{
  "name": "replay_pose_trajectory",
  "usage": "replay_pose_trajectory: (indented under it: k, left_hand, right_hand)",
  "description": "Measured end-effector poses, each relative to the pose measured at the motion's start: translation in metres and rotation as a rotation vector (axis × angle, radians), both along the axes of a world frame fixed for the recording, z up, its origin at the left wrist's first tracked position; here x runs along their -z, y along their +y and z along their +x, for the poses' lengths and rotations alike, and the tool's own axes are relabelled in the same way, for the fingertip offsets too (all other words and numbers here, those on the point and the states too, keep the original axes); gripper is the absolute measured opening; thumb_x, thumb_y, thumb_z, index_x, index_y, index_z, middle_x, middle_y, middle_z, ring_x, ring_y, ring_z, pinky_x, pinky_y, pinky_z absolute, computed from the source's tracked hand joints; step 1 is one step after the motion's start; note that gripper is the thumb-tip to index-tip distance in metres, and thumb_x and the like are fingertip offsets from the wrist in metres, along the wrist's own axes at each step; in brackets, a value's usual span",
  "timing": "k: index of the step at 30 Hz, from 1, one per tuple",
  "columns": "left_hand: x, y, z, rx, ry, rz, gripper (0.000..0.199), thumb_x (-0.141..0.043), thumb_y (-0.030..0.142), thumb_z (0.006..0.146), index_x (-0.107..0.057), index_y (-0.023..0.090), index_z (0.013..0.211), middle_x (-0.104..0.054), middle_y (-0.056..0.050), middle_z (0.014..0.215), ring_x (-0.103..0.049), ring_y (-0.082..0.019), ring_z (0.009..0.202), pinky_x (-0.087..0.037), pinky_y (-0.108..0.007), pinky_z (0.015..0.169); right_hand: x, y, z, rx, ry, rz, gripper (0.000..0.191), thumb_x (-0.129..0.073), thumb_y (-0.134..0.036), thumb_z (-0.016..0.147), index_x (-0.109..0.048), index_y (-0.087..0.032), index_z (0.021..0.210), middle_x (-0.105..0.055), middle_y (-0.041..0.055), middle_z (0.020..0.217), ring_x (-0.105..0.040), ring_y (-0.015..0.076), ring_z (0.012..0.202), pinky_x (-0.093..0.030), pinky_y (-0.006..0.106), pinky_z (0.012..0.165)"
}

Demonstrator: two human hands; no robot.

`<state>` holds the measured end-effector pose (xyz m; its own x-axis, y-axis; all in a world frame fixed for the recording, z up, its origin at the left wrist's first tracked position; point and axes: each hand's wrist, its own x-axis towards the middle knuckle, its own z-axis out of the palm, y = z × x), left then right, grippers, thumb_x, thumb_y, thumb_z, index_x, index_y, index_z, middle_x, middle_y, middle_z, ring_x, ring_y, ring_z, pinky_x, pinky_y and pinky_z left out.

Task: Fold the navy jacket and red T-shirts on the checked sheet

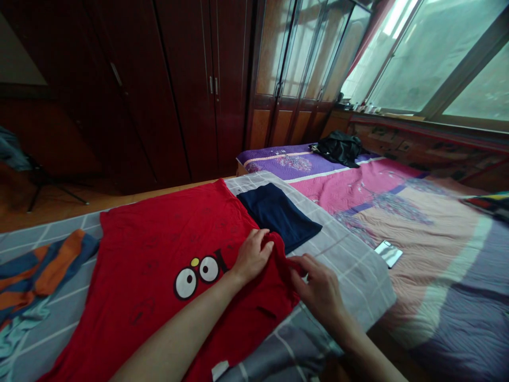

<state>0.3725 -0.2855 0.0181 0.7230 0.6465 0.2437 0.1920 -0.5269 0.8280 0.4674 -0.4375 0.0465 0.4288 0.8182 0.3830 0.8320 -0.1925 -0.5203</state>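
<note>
A red T-shirt with a print of two round cartoon eyes lies spread over a grey checked cloth. My left hand is closed on a gathered fold near the shirt's right end. A short way to the right, my right hand pinches the edge of the same red fabric, which bunches up between the hands. Just beyond them is a folded dark blue garment, flat on the checked cloth and partly touching the shirt.
Striped blue-and-orange clothing lies at the left. To the right is a bed with a patterned quilt, bearing a phone and a black garment. Dark wardrobes stand behind; a tripod is at far left.
</note>
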Motion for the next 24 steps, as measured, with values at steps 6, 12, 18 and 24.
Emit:
replay_pose_trajectory:
  k: [6,12,18,24]
  left_hand:
    - [0.003,0.018,-0.002,-0.038,-0.057,-0.165,0.041,-0.042,0.044,0.092,-0.053,0.013,0.118,-0.066,-0.006,0.092,-0.063,-0.017,0.085,-0.049,-0.028,0.078]
    - [-0.003,0.009,-0.005,-0.099,0.083,0.042,0.054,-0.067,0.031,0.074,-0.052,0.018,0.124,-0.064,-0.007,0.107,-0.06,-0.022,0.096,-0.046,-0.032,0.085]
    - [0.001,0.017,-0.003,-0.149,0.093,0.012,0.035,-0.049,0.008,0.077,-0.061,0.021,0.107,-0.07,-0.002,0.09,-0.064,-0.017,0.085,-0.047,-0.027,0.08]
    - [0.002,0.019,0.001,-0.136,0.082,0.001,0.029,-0.058,0.026,0.078,-0.061,0.02,0.107,-0.069,-0.002,0.088,-0.064,-0.016,0.08,-0.048,-0.025,0.072]
  right_hand:
    - [0.021,-0.003,-0.044,-0.242,-0.406,-0.051,0.023,-0.049,-0.007,0.075,-0.063,-0.022,0.083,-0.057,0.0035,0.072,-0.05,0.0176,0.066,-0.035,0.027,0.058]
    - [0.023,-0.016,-0.033,-0.214,-0.388,-0.071,0.039,-0.047,-0.007,0.076,-0.057,-0.02,0.112,-0.058,0.0068,0.089,-0.053,0.02,0.077,-0.043,0.031,0.066]
    - [0.023,-0.024,-0.018,-0.174,-0.334,-0.073,0.027,-0.046,-0.011,0.079,-0.059,-0.02,0.1,-0.058,0.0083,0.097,-0.055,0.0214,0.085,-0.046,0.034,0.074]
    - [0.029,-0.024,-0.009,-0.064,-0.382,-0.098,0.022,-0.046,-0.012,0.078,-0.06,-0.019,0.094,-0.057,0.0035,0.077,-0.057,0.0196,0.07,-0.042,0.03,0.063]
